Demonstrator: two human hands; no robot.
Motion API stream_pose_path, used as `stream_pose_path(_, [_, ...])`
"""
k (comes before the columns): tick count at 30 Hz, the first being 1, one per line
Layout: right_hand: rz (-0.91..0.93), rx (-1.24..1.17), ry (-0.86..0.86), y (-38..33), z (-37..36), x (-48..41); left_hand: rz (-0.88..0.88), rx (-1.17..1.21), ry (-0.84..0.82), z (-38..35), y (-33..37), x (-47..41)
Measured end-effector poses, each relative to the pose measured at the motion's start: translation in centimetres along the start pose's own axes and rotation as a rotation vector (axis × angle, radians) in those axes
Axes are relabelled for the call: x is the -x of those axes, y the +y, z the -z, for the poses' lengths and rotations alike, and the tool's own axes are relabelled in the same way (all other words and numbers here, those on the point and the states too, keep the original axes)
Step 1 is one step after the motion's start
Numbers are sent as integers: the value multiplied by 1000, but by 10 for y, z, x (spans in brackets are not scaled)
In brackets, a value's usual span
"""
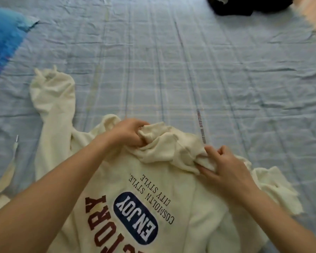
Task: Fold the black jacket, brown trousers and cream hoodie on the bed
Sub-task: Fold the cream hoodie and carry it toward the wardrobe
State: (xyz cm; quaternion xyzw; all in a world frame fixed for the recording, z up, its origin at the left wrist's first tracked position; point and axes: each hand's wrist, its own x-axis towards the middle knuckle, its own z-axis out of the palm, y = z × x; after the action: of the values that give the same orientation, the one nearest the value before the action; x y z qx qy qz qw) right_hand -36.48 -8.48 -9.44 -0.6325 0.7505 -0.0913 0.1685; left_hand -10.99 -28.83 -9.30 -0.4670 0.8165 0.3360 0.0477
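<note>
Cream hoodie [153, 207] spread print-up on the bed [190, 70], hood [164, 143] bunched at the far edge, one sleeve [53, 99] trailing out left. Left hand [130, 133] gripping the bunched hood, right hand [224, 167] pinching its other side. Risk, probably: hood folded in still crumpled, leaving a lumpy, lopsided bundle; black jacket [244, 6] well apart at the far corner.

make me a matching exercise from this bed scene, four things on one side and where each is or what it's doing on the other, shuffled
Things:
1. left hand
2. right hand
3. black jacket
4. cream hoodie

Places or states:
A. far right corner of the bed
B. spread print-up, nearest the person
C. grips bunched hood fabric near the middle
D. pinches hood fabric at the right

Pairs: 1-C, 2-D, 3-A, 4-B
</note>
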Motion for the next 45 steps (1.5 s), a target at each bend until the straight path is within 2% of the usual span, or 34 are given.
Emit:
stream_pose_path(2, [70,28,-68,-1,9,22,-76,22,69,-7,6,17])
stream_pose_path(4, [85,63,-93,-3,19,38,-144,183,134,-6,11,29])
stream_pose_path(9, [-11,42,40,-7,50,78,-233,380,238,-10,43,48])
stream_pose_path(17, [-350,-480,-160,34,90,155,-267,487,186,-51,109,39])
stream_pose_path(21, [-499,-640,-341,62,103,191,-330,431,203,-70,165,24])
stream_pose_path(23, [-581,-652,-346,85,116,204,-354,389,203,-78,200,13])
stream_pose_path(26, [-587,-649,-335,127,147,212,-355,388,227,-85,260,-6])
stream_pose_path(29, [-603,-711,-297,175,183,215,-339,422,342,-83,327,-37])
stream_pose_path(33, [-650,-691,-96,247,230,200,-301,400,484,-81,411,-106])
stream_pose_path(35, [-623,-518,36,288,240,182,-251,269,530,-88,444,-148])
stream_pose_path(38, [-559,-240,221,350,222,145,-120,55,459,-115,470,-201])
stream_pose_path(41, [-605,-70,136,384,180,117,16,-111,325,-162,471,-212])
stream_pose_path(43, [-534,59,201,381,152,112,-42,-165,338,-201,467,-194])
stream_pose_path(45, [-329,111,303,364,124,117,-228,-269,324,-241,461,-168])
